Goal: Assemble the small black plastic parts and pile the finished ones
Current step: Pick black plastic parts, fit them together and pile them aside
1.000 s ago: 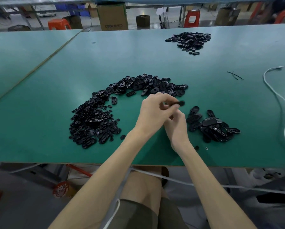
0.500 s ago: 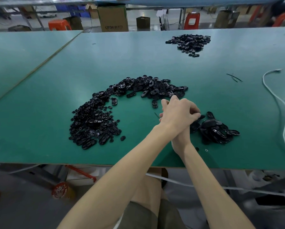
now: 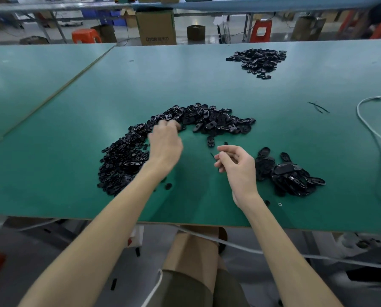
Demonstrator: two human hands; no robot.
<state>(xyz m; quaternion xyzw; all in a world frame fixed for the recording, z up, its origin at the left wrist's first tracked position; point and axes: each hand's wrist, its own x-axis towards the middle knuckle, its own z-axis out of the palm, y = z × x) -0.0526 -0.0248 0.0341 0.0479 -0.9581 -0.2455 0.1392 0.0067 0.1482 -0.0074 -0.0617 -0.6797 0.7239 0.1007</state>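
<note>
- Your right hand (image 3: 238, 166) had parted from your left and hung just beside the finished pile (image 3: 295, 176), fingers loosely curled, holding nothing I could see. That last piece was likely dropped there.
- Your left hand (image 3: 165, 144) had swung to the curved heap of loose parts (image 3: 207, 120), fingertips down among them. I couldn't tell whether it pinched one.
- The parts were glossy black ovals and small discs on the matte green table (image 3: 295, 129).
- A further pile (image 3: 257, 58) lay well beyond.

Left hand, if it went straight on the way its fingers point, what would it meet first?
The curved heap of loose black parts. The left hand points away up the table, its fingertips right at the heap's near edge; whether they touch a part is unclear.
</note>
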